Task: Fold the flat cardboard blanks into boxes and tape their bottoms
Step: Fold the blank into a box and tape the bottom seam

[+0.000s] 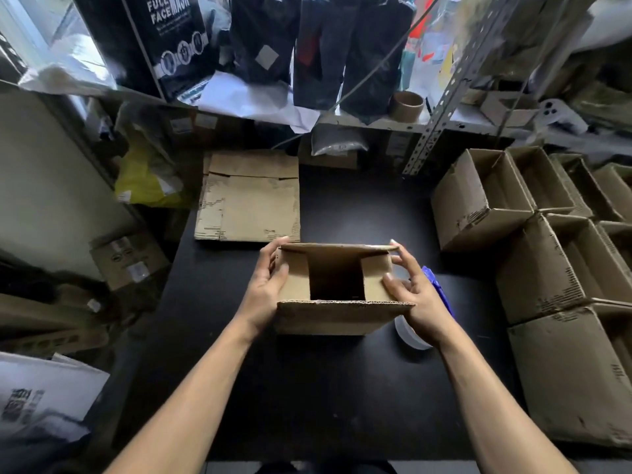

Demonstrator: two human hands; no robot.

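Brown corrugated cardboard box point(333, 290) sits mid black surface point(342, 388); your left hand point(268, 290) and right hand point(419, 302) each grip a side, thumbs pinning side flaps inward, bottom untaped.

We see a black table point(342, 388) carrying flat cardboard blanks point(249, 200), a half-folded box point(335, 295), and finished boxes point(533, 254) at right.

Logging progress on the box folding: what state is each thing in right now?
box: partly folded, side flaps in, held on both sides
left hand: grips box
right hand: grips box
flat blanks: stacked, unfolded
finished boxes: erected, tops open
tape dispenser: lying unused
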